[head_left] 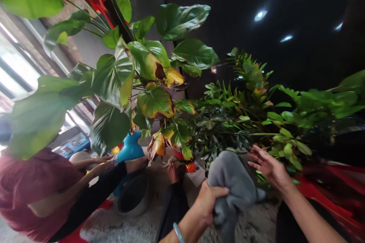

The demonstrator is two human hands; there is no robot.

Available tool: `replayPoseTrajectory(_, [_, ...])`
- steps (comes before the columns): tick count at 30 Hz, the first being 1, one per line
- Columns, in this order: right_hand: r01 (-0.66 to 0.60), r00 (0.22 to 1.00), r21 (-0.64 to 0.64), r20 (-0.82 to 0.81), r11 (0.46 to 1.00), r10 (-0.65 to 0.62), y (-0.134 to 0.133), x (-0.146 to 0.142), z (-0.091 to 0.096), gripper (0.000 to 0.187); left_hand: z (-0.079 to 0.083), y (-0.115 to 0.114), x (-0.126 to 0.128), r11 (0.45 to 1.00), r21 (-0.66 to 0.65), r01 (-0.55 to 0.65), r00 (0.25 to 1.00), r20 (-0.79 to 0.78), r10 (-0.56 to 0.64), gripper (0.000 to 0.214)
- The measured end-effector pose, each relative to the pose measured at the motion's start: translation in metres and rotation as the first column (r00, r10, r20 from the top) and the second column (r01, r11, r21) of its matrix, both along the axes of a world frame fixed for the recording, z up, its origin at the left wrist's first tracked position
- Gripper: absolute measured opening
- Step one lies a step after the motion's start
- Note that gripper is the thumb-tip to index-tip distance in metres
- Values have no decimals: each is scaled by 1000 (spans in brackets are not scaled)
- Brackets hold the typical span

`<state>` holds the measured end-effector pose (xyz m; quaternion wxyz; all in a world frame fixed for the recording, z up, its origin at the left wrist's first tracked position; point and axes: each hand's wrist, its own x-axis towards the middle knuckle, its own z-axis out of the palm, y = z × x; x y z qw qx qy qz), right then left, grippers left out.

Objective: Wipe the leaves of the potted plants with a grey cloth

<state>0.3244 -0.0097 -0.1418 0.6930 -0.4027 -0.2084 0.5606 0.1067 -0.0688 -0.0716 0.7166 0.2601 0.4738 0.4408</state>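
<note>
Over my feed, a broad-leaved green plant with yellow-brown edges [112, 79] fills the upper left; dense small-leaved green foliage [239, 103] spreads right of centre. Low, right of centre, is a soft grey cloth [232, 176]. My right hand [269, 165] is open, fingers spread, near the foliage; my left hand [207, 201] grips the cloth.

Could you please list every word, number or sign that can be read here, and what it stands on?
No text is legible.
White sheet: small dark marks, too small and blurred to read.
Flat blue item at far left: any markings are too blurred to read.
</note>
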Motion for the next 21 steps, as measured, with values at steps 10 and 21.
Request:
replayPoseTrajectory(10, [7, 1000, 4, -21, 1000, -7, -1, 1, 2, 20, 65, 64, -20, 872, 209, -443, 895, 168, 414, 22])
replayPoseTrajectory(21, [-6, 1000, -64, -6, 998, 6, -2, 6, 5, 19, 72, 34, -44, 864, 353, -360, 933, 124, 338, 39])
